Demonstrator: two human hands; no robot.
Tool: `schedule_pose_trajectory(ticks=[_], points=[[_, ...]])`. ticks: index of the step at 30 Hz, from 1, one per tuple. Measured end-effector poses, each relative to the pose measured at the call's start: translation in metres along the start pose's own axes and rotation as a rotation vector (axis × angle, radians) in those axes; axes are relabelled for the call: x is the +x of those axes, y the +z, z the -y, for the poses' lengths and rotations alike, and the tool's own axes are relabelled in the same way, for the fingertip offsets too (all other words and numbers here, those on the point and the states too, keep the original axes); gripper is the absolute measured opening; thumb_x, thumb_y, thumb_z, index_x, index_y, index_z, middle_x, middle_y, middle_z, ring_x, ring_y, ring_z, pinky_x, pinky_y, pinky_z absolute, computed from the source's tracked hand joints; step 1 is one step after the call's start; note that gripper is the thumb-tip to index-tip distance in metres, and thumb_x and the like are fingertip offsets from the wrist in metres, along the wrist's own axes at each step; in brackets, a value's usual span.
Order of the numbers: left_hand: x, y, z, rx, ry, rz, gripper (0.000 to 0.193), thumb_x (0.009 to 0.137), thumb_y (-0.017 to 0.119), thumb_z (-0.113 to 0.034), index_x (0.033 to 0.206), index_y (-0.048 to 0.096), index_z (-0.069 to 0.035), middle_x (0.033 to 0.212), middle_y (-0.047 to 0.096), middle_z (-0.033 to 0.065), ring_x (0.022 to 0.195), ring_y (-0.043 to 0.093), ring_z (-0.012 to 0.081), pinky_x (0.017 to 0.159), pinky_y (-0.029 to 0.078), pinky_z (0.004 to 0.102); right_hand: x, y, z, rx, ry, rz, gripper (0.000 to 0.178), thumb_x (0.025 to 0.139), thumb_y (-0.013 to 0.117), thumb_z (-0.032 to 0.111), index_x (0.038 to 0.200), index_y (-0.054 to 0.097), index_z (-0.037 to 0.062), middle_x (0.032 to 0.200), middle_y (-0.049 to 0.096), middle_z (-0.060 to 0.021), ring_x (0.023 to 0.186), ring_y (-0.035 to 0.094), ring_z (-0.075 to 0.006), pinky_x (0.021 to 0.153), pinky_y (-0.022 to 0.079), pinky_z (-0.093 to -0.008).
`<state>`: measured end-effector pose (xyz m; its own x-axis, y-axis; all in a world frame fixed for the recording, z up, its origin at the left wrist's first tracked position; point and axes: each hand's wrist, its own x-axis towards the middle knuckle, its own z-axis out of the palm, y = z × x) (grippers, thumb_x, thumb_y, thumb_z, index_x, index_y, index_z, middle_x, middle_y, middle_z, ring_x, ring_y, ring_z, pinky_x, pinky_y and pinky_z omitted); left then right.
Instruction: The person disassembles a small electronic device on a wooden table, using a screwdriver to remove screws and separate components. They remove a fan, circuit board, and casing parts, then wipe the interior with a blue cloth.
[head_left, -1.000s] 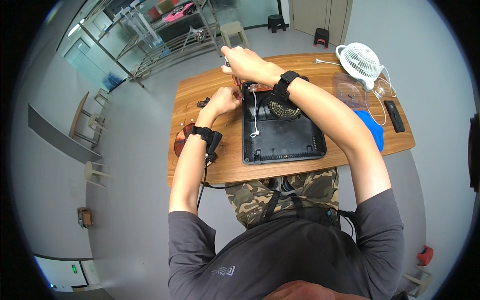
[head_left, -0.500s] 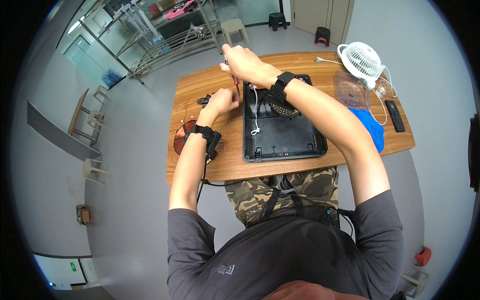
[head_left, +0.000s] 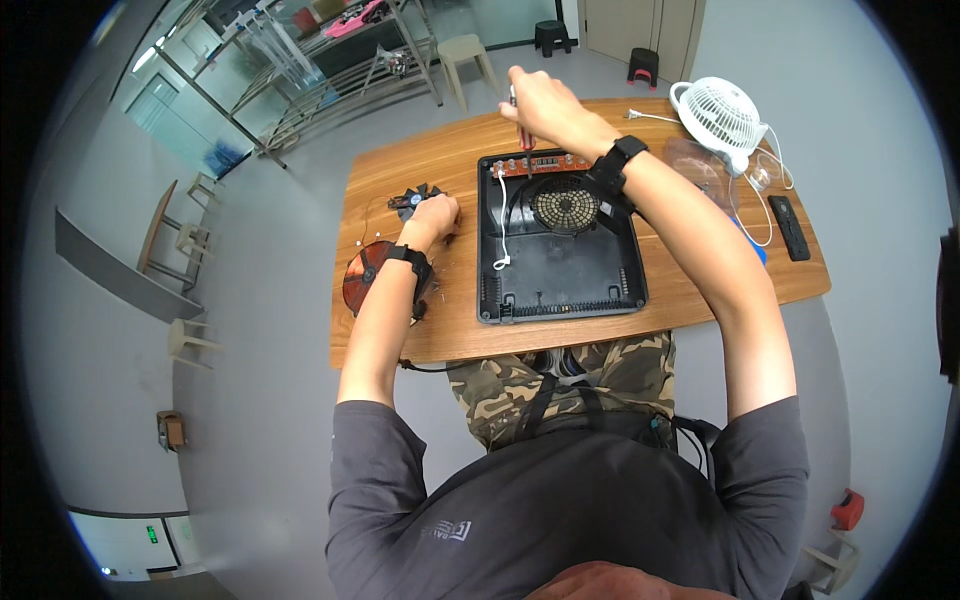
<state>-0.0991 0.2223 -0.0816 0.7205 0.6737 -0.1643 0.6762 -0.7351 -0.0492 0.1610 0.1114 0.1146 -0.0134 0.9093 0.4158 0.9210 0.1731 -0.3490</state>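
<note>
Over the far edge of the black plastic appliance housing (head_left: 570, 275), my right hand (head_left: 548, 108) is closed around a screwdriver (head_left: 527, 138) with a red handle. Its shaft points down at the orange circuit strip (head_left: 548, 163) along that far edge. A white cable (head_left: 503, 225) with a plug runs from the strip down the inside of the housing, left of a round vent grille (head_left: 566, 206). My left hand (head_left: 436, 216) is left of the housing, its fingers curled down by a small black fan (head_left: 407, 201); whatever they grip is hidden.
A round copper-coloured coil (head_left: 362, 275) lies by my left forearm. On the right of the wooden table (head_left: 685, 290) are a white desk fan (head_left: 722, 118), a clear plastic tray (head_left: 690, 165), a dark remote control (head_left: 789, 228) and a blue cloth (head_left: 762, 254), mostly behind my right arm.
My right hand has moved right with the screwdriver, from the housing's left edge to above the circuit strip. My left hand has drawn back left and slightly nearer, away from the housing.
</note>
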Motion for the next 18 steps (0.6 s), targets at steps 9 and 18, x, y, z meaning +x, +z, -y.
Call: schedule_pose_trajectory(ticks=[9,18], points=[[-0.007,-0.06,-0.011,-0.029,-0.09,0.03,0.013,0.078,0.076,-0.019,0.09,0.078,-0.016,0.096,0.076,0.0127,0.094,0.072,0.0329,0.082,0.058,0.0437,-0.013,-0.036,-0.077,-0.12,0.075,-0.127,0.04,0.091,0.07,0.028,0.108,0.061,-0.0069,0.094,0.071,-0.0294,0.091,0.071,-0.0448,0.08,0.059,-0.049],[0.044,-0.138,-0.098,-0.179,0.045,-0.259,0.017,0.086,0.07,-0.021,0.097,0.079,-0.01,0.093,0.076,0.0144,0.092,0.072,0.033,0.082,0.057,0.0444,-0.043,-0.049,-0.137,-0.126,0.118,-0.167,0.037,0.092,0.07,0.028,0.105,0.057,-0.0042,0.09,0.071,-0.0263,0.089,0.07,-0.0457,0.077,0.058,-0.0509]])
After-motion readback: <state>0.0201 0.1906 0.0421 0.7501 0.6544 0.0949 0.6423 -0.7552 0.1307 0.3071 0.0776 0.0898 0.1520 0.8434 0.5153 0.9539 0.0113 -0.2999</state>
